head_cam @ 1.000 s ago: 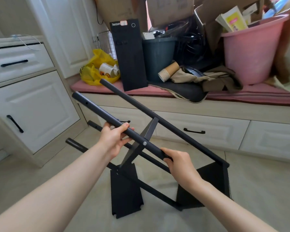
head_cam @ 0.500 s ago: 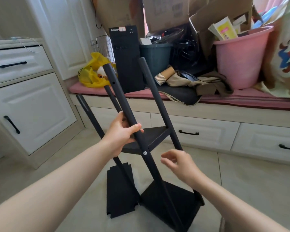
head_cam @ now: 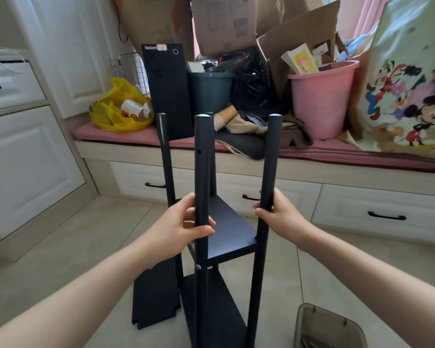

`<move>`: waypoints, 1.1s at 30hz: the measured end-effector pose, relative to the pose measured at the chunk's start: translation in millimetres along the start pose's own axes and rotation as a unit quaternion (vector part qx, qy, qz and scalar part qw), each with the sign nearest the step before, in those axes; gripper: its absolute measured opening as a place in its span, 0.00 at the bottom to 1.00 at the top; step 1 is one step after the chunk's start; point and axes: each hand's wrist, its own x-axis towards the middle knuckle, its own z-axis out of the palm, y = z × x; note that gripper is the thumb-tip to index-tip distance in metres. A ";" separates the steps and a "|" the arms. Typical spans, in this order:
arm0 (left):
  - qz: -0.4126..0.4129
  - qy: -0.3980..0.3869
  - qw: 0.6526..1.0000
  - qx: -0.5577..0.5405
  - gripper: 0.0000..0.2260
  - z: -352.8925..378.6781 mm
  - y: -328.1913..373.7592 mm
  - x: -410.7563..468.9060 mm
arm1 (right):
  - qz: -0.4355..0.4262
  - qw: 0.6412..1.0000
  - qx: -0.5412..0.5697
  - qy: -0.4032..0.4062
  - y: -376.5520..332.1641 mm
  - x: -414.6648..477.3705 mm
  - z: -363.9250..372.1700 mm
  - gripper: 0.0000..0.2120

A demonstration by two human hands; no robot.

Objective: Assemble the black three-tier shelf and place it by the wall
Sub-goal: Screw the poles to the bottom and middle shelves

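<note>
Pale floor tiles [head_cam: 73, 247] carry the half-built black shelf [head_cam: 226, 222], standing upright well in front of the pink bucket [head_cam: 322, 96]. The left hand [head_cam: 183, 227] curls its fingers [head_cam: 207, 231] round the near-left post [head_cam: 202, 159], and the right hand [head_cam: 281, 214] grips the near-right post [head_cam: 271, 159]. I count four posts, two fitted boards, and one loose board [head_cam: 156, 297] lying flat, far left of the bucket. The shelf looks light, stiff and smooth, perhaps wobbly; gripping posts near the fitted tier seems steadiest.
</note>
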 end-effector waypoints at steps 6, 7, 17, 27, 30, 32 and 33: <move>0.017 -0.025 1.000 0.008 0.15 7.5 5.0 -1.0 | 0.039 0.999 0.027 -0.016 10.2 -21.4 -12.9 0.07; 0.020 -0.031 0.999 0.013 0.15 9.5 4.5 -0.3 | 0.043 0.999 0.026 -0.017 12.3 -24.7 -15.9 0.07; 0.005 -0.012 1.000 0.026 0.14 15.0 -6.6 7.5 | 0.039 0.997 0.043 -0.058 16.9 -51.7 -32.4 0.04; -0.043 0.030 0.996 0.078 0.14 3.5 -22.8 1.3 | 0.016 0.996 -0.006 -0.084 8.0 -62.5 -14.6 0.02; -0.056 0.042 0.992 0.107 0.16 3.2 -27.4 -1.9 | 0.014 0.996 -0.024 -0.090 5.4 -63.8 -10.5 0.02; -0.063 0.053 0.989 0.126 0.16 3.5 -30.5 -4.1 | 0.012 0.995 -0.033 -0.095 4.4 -64.7 -8.9 0.03; -0.064 0.059 0.987 0.138 0.16 3.8 -31.5 -5.0 | 0.012 0.995 -0.035 -0.096 4.1 -65.3 -8.3 0.03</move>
